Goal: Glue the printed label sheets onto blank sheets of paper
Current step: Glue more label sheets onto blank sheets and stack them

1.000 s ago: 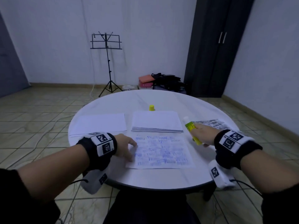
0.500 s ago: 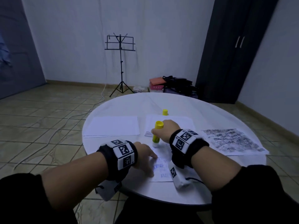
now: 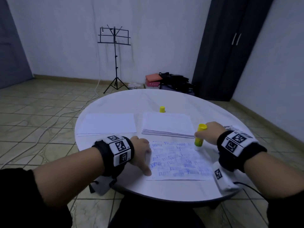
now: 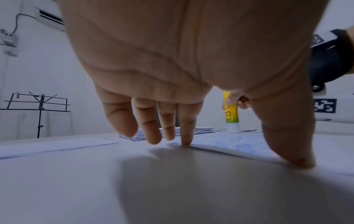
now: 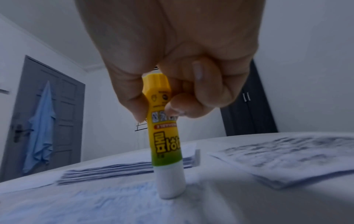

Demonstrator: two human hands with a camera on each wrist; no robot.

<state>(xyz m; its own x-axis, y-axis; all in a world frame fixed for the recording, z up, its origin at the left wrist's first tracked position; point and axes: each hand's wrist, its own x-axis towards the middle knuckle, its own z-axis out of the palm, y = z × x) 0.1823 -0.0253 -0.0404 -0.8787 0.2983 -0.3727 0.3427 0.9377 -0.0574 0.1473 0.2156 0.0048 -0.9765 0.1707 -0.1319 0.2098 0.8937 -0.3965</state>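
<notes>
A label sheet (image 3: 177,160) lies face down on the round white table (image 3: 164,99), its blue print showing through. My left hand (image 3: 141,153) presses the sheet's left edge with straight fingers (image 4: 185,133) and thumb. My right hand (image 3: 212,134) grips a yellow and green glue stick (image 3: 199,139) upright, its white tip touching the sheet's far right corner (image 5: 170,189). The stick's yellow cap (image 3: 162,109) stands further back. Beyond the sheet lie a stack of sheets (image 3: 167,125) and a blank sheet (image 3: 107,123).
Printed label sheets (image 5: 283,156) lie at the table's right side, mostly hidden behind my right wrist in the head view. A music stand (image 3: 115,58), bags (image 3: 172,81) and a dark wardrobe (image 3: 230,46) stand beyond the table on the tiled floor.
My right hand carried the glue stick from the table's right side to the sheet's far left, then across to its far right corner. The left hand stayed on the sheet's left edge.
</notes>
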